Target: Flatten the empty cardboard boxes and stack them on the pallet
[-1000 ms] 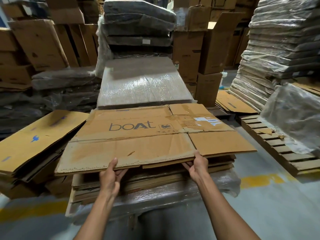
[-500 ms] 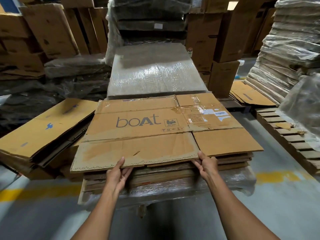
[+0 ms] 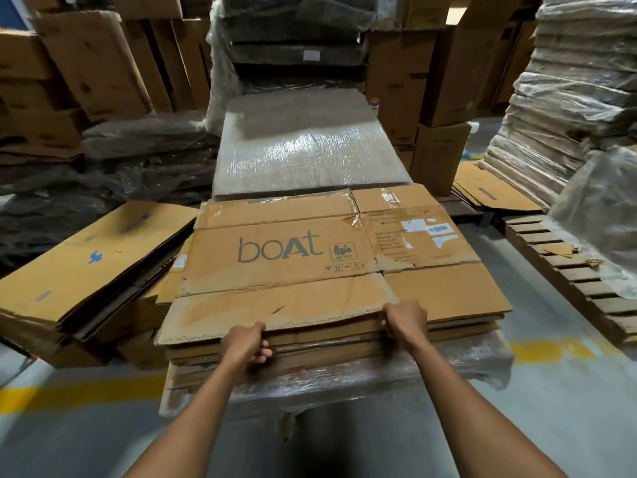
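Gripping near edge of flattened boAt box [image 3: 293,263] in head view: left hand [image 3: 247,343] and right hand [image 3: 406,320] both curled shut on it, box lying directly ahead atop cardboard stack [image 3: 344,343]. Long axis running crosswise to both arms; right hand slightly farther forward. Judged next: push straight away to square with stack.

Grey concrete floor [image 3: 568,408], yellow line [image 3: 79,395]; perhaps a dim warehouse.

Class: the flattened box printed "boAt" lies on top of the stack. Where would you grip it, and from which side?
Probably the near long edge of the flattened box, from the front. It lies flat and slightly overhangs the stack, so fingers fit under; the left hand and right hand are already there, spaced apart.
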The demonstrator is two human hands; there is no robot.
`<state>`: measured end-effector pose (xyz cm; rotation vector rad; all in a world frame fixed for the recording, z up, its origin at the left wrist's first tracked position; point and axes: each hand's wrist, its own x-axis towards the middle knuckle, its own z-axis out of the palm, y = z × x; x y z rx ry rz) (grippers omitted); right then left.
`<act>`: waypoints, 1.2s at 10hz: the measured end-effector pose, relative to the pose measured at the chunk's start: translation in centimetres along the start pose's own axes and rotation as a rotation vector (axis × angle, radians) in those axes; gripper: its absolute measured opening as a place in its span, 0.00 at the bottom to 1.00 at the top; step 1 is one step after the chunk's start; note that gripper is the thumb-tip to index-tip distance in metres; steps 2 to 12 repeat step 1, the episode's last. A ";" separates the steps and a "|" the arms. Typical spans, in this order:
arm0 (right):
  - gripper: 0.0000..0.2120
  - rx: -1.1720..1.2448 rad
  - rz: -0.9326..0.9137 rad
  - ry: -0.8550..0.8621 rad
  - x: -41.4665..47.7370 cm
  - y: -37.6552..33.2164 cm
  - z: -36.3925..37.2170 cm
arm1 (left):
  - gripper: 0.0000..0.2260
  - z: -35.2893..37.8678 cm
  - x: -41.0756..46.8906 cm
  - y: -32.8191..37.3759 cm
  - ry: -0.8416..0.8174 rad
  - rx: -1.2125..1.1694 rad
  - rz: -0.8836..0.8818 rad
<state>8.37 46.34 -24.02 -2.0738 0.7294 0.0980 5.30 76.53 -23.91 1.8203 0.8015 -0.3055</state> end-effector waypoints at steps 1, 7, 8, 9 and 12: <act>0.10 -0.229 -0.178 0.037 -1.2 -5.0 -2.5 | 0.14 -1.6 -1.9 5.1 -0.039 0.215 0.122; 0.10 -0.229 -0.178 0.037 -1.2 -5.0 -2.5 | 0.14 -1.6 -1.9 5.1 -0.039 0.215 0.122; 0.10 -0.229 -0.178 0.037 -1.2 -5.0 -2.5 | 0.14 -1.6 -1.9 5.1 -0.039 0.215 0.122; 0.10 -0.229 -0.178 0.037 -1.2 -5.0 -2.5 | 0.14 -1.6 -1.9 5.1 -0.039 0.215 0.122; 0.10 -0.229 -0.178 0.037 -1.2 -5.0 -2.5 | 0.14 -1.6 -1.9 5.1 -0.039 0.215 0.122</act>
